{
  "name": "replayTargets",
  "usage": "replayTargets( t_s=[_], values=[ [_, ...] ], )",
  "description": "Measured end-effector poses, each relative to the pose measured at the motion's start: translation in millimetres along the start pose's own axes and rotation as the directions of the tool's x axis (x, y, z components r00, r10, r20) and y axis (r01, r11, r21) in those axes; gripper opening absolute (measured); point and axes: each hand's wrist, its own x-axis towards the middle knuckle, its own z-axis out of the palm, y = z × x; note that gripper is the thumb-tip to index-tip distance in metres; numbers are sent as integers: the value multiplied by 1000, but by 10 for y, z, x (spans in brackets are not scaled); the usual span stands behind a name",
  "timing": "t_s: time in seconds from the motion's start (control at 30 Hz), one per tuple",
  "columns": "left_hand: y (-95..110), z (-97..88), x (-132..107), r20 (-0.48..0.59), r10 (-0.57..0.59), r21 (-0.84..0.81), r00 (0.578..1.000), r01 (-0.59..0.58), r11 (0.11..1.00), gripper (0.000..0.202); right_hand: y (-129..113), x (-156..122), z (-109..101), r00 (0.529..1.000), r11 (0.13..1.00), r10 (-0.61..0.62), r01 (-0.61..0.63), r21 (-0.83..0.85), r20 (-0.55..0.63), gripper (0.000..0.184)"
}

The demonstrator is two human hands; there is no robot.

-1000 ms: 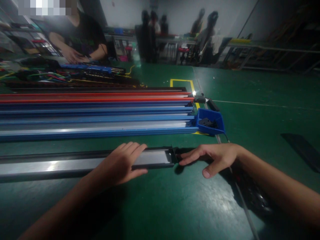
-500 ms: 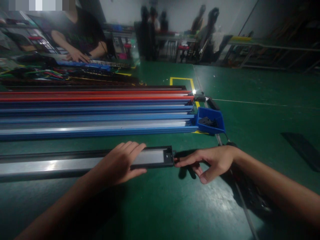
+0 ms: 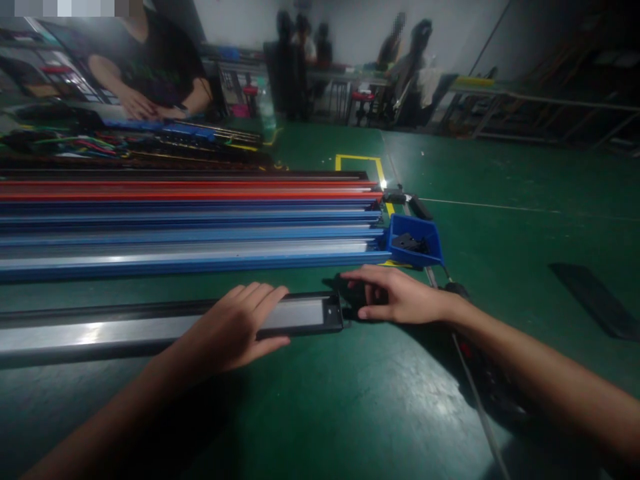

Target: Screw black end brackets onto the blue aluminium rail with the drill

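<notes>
A long black-edged channel (image 3: 113, 333) with a shiny silver strip along it lies across the green surface. Over its top, near the right end, my left hand (image 3: 240, 323) is wrapped, fingers on the far edge and thumb on the near one. A dark end cap (image 3: 332, 312) closes the channel's right end. Just right of that cap hovers my right hand (image 3: 400, 293), its index finger stretched out and the thumb apart, with nothing visible in it. The tips of its other fingers curl under and are partly hidden.
Beyond lie parallel blue channels (image 3: 190, 257) and red channels (image 3: 200, 187). At their right ends sits a blue bin (image 3: 435, 247) holding dark parts. A cable (image 3: 477, 393) runs below my right forearm. A dark flat piece (image 3: 595, 300) is far right; a co-worker (image 3: 165, 67) sits back left.
My right hand has moved away from the end cap, up and slightly left, and its fingers have lifted off the end. My left hand keeps its hold on the channel.
</notes>
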Motion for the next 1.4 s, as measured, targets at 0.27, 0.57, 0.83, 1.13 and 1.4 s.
replayTargets(
  t_s=[0.27, 0.57, 0.83, 1.13, 1.4],
  values=[
    [-14, 69, -20, -55, 27, 24, 998, -25, 999, 63, -34, 42, 71, 987, 956, -101, 132, -262, 126, 67],
    [9, 78, -9, -57, 16, 39, 998, -14, 999, 59, -33, 89, 86, 989, 970, -104, 124, -207, 104, 57],
    [-6, 106, -29, -66, 32, 55, 997, -29, 998, 61, -75, 98, 103, 990, 968, -76, 101, -232, 116, 54],
    [-7, 111, -18, -54, 25, 56, 998, -22, 998, 61, -48, 96, 100, 985, 952, -85, 125, -281, 153, 54],
    [-34, 140, -48, -94, 40, 59, 995, -34, 998, 64, 161, -24, -272, 886, 912, -249, 79, -402, -391, 24]
  ],
)
